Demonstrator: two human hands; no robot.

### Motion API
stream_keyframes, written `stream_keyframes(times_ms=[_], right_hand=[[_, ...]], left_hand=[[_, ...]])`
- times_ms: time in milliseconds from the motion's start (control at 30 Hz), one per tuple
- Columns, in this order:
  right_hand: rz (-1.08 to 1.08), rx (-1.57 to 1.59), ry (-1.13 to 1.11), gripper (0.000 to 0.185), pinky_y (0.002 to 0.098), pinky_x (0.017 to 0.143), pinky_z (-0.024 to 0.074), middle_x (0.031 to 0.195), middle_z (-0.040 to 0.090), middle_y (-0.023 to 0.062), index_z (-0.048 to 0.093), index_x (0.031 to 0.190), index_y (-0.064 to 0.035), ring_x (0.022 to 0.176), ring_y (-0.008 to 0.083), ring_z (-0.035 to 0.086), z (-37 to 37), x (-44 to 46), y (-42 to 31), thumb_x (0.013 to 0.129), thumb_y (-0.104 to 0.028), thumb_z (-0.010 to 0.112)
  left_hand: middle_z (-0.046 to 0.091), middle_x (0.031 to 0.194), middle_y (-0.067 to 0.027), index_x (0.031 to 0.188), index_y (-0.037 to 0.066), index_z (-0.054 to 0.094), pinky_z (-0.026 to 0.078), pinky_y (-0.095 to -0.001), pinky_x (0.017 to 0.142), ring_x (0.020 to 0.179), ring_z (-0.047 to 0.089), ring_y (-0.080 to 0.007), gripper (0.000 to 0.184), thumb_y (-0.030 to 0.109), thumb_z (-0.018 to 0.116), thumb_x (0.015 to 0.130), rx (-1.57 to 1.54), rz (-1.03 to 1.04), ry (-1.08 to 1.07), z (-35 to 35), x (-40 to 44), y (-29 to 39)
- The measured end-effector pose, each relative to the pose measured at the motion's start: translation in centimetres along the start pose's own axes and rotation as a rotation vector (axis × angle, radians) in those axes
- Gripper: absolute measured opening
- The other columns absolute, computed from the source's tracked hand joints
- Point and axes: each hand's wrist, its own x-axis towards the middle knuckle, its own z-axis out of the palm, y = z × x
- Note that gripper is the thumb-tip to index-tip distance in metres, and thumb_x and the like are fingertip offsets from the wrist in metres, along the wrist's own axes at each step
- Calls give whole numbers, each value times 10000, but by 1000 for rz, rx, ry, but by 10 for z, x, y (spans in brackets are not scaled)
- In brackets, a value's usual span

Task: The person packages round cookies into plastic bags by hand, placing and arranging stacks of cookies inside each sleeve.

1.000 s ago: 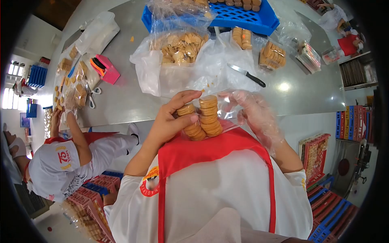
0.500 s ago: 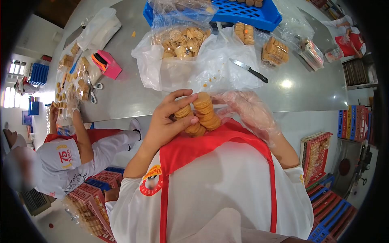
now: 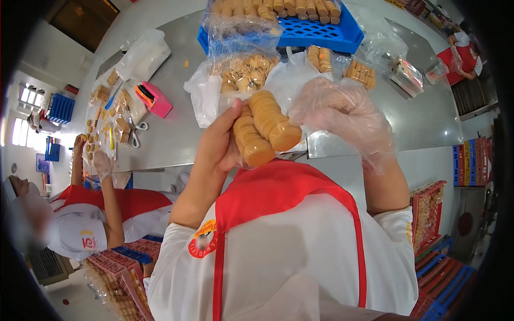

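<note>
Two side-by-side stacks of round cookies in a clear bag point(image 3: 267, 125) are held up above my lap, tilted. My bare left hand point(image 3: 220, 140) is wrapped round their left side, thumb near the top. Beside the stacks on the right is my right hand point(image 3: 342, 115), in a clear plastic glove, its fingers curled together near the bag's edge; what they pinch, if anything, is hidden. Beyond my hands, a plastic-lined heap of loose cookies point(image 3: 246, 72) lies on the metal table point(image 3: 166, 134).
A blue crate point(image 3: 321, 36) of cookie stacks stands at the back. Bagged cookies point(image 3: 360, 74) lie to its front right. On the left are a pink holder point(image 3: 159, 104), scissors point(image 3: 137, 134) and a co-worker point(image 3: 107, 214) handling small cookies. Another person point(image 3: 461, 59) is at far right.
The bagged stacks have been raised and turned, their ends now toward me. My left hand has shifted to their side, and my right hand has lifted with its fingers curled. The view has shifted.
</note>
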Motion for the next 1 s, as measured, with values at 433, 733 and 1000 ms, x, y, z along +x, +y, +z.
stream_keyframes(times_ms=[433, 733, 1000], right_hand=[[424, 380, 381, 327, 221, 560, 355, 713, 573, 8, 713, 922, 20, 627, 64, 464, 18, 17, -35, 918, -304, 674], [389, 304, 19, 306, 212, 639, 412, 847, 625, -29, 703, 1135, -18, 758, 35, 516, 10, -1, -25, 934, -247, 678], [341, 348, 100, 328, 291, 887, 474, 1103, 657, 83, 666, 1179, 35, 1016, 153, 604, 20, -20, -9, 940, -190, 664]], left_hand=[[478, 1384, -138, 1492, 42, 369, 398, -373, 1072, 1292, 488, -246, 920, 104, 869, 723, 1004, 844, -124, 11, -7, -17], [586, 1202, -59, 1382, -1, 532, 458, -304, 974, 1118, 577, -146, 666, 0, 800, 773, 712, 445, 13, 43, -39, -1], [607, 1256, -94, 1334, -31, 569, 427, -308, 1014, 1140, 583, -169, 673, 83, 827, 724, 704, 314, 96, 33, -48, -10]])
